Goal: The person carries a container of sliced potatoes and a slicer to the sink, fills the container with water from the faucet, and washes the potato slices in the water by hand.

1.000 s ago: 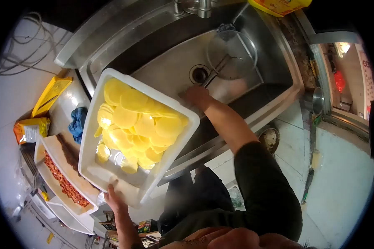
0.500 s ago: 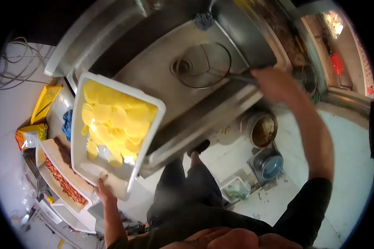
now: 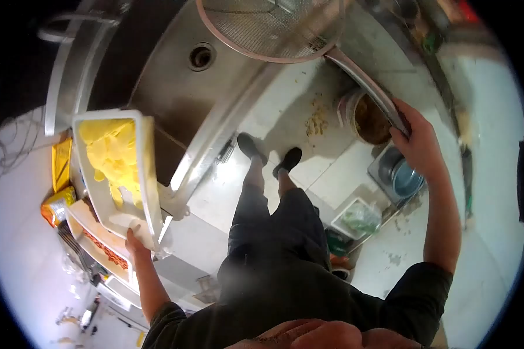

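Note:
My right hand (image 3: 419, 142) is closed around the long handle of a round wire-mesh strainer (image 3: 273, 29), which is raised beside the sink at the top of the view and partly cut off. My left hand (image 3: 136, 244) grips the near rim of a white plastic tub (image 3: 148, 174), thumb over the edge. Inside the tub lie thin yellow slices, probably potato (image 3: 112, 148), heaped toward the far end. The tub is tilted and stands by the left end of the steel sink (image 3: 169, 96).
A drain hole (image 3: 201, 56) shows in the sink. Left of the tub are a pan of red food pieces (image 3: 105, 249) and a yellow packet (image 3: 61, 166). On the floor are scattered scraps (image 3: 316, 119), a bucket of brown contents (image 3: 370, 119) and a blue bowl (image 3: 407, 177).
My right hand has lifted the strainer out of the sink, up and nearer to the camera. The tub in my left hand has shifted left and tilts differently. My view has turned.

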The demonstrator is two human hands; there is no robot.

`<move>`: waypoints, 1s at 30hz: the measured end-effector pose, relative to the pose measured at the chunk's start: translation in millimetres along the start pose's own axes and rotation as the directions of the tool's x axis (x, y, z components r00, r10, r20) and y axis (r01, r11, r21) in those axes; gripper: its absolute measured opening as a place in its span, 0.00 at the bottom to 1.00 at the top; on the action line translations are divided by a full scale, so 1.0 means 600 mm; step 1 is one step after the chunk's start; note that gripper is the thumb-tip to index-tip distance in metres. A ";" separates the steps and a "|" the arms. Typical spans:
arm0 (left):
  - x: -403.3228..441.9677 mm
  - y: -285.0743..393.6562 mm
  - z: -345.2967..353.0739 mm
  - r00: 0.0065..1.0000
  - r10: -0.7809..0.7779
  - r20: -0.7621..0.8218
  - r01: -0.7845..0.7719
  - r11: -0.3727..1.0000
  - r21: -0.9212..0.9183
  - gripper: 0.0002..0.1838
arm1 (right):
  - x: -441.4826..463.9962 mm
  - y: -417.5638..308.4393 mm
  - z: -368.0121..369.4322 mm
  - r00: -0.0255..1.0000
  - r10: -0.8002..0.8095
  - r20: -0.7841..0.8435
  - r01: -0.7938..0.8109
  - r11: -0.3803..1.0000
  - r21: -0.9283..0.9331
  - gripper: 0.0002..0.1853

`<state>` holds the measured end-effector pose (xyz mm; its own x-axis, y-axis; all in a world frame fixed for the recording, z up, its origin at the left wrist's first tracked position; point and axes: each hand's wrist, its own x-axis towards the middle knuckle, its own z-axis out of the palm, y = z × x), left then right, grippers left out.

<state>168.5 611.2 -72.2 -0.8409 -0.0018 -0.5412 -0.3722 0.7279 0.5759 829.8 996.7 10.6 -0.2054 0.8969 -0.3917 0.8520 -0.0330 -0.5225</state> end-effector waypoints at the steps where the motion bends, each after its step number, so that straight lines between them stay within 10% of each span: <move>1: 0.005 0.000 -0.004 1.000 0.007 -0.007 -0.007 1.000 0.013 0.24 | -0.036 0.039 0.012 0.997 0.068 -0.022 -0.066 0.994 0.082 0.29; 10: 0.051 0.004 -0.036 0.999 -0.052 0.007 0.051 0.997 0.058 0.29 | -0.341 0.356 0.230 0.891 0.450 -0.057 -0.444 0.891 0.090 0.26; 14: 0.056 0.004 -0.053 0.980 0.075 0.182 -0.159 0.848 0.505 0.27 | -0.398 0.443 0.340 0.812 0.584 0.020 -0.564 0.774 0.289 0.24; 23: -0.007 0.017 0.008 0.993 0.077 0.094 -0.097 0.966 0.240 0.13 | -0.263 0.491 0.559 0.582 0.785 -0.214 -0.653 0.607 0.452 0.24; 29: 0.063 0.021 -0.090 0.861 0.028 0.508 -0.137 0.974 0.179 0.18 | -0.168 0.545 0.650 0.613 0.719 -0.327 -0.654 0.694 0.301 0.26; 30: 0.023 0.010 -0.039 0.972 0.103 0.210 -0.116 0.992 0.050 0.18 | -0.150 0.533 0.642 0.581 0.763 -0.284 -0.679 0.647 0.347 0.23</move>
<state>145.7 599.6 -62.0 -0.7738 0.2173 -0.5950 -0.2516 0.7566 0.6035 935.1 735.4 -413.0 0.6670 0.6214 -0.4112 0.5233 -0.7835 -0.3352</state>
